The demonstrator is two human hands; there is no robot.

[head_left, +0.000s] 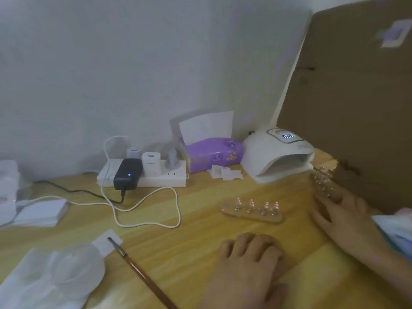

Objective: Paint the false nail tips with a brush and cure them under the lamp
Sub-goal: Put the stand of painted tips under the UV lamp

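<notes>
A: What lies on the wooden table (pixel 182 246)?

B: Two bare hands. The left hand (pixel 247 270), at six o'clock, rests palm down with fingers loosely curled together, gripping nothing. The right hand (pixel 343 210), at four o'clock, lies flat with fingers spread, its fingertips touching a second holder of nail tips (pixel 323 181) beside a cardboard box (pixel 356 97).

A: And the nail tips themselves?

B: A wooden holder (pixel 252 214) carries four clear false nail tips (pixel 258 206) upright, just right of centre, between the hands and the curing lamp (pixel 276 155). The white lamp sits at two o'clock, display lit, mouth facing the holder.

A: The brush?

B: The brush (pixel 138 268) lies untouched at seven o'clock, bristles resting on a small paper slip (pixel 104 243), well apart from both hands.

A: Anything else?

B: A power strip (pixel 156 175) with chargers, a white cable (pixel 147 210) and a purple tissue pack (pixel 214 153) line the wall at twelve o'clock.
</notes>
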